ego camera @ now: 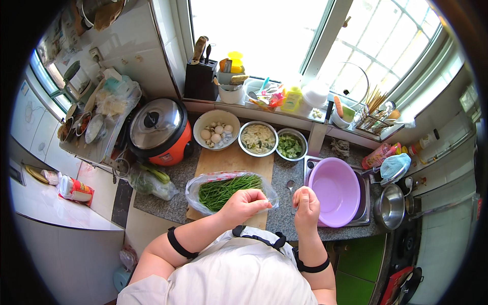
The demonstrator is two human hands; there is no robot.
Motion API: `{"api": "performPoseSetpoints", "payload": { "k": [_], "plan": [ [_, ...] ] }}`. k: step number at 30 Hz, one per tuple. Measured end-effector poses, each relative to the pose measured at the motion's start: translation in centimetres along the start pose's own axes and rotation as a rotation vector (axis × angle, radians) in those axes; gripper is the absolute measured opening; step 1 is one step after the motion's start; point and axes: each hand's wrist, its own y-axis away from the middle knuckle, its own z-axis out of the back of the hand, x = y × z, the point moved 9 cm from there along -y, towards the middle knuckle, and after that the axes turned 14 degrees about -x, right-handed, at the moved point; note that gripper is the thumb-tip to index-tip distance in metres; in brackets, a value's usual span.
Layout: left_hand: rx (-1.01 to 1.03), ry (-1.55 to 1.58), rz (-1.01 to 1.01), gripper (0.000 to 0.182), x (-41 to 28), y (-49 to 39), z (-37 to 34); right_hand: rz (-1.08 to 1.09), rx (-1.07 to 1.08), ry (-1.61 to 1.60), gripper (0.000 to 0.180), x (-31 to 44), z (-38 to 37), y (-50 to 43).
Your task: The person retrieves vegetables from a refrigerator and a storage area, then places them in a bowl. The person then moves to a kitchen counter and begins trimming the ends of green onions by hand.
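Observation:
A clear plastic bag (193,190) full of thin green stalks (225,192) lies on a wooden cutting board (232,162). Over the bag's right edge is my left hand (248,204), its thumb and forefinger pinched on a thin green stalk end. My right hand (306,207) is raised with curled fingers at the left side of a purple plastic basin (334,190); whether anything is inside its fingers cannot be told. Partly hidden by that hand, a metal spoon (291,185) lies on the granite counter.
Bowls of eggs (216,129), a pale mixture (258,139) and chopped greens (291,145) line the back. A red rice cooker (160,131) and bagged vegetables (152,181) are at left. The basin rests over a sink (366,206). A knife block (201,80) stands on the sill.

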Motion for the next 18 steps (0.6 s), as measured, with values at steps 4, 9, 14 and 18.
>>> {"api": "performPoseSetpoints", "payload": {
  "k": [4,9,14,18],
  "plan": [
    [0.032,0.070,0.071,0.015,0.6,0.0,-0.1,-0.134,0.116,0.132,0.030,-1.1,-0.6,1.0],
    [0.032,0.062,0.042,0.015,0.6,-0.3,-0.4,-0.134,0.145,-0.118,0.020,-0.3,-3.0,2.1],
    [0.018,-0.068,-0.056,0.015,0.1,-0.4,-0.5,-0.201,0.182,-0.042,0.012,-1.1,-3.7,2.4],
    [0.050,-0.001,0.040,0.015,0.4,-0.4,0.1,-0.124,0.046,-0.008,0.016,-1.0,-1.8,0.4]
  ]
}}
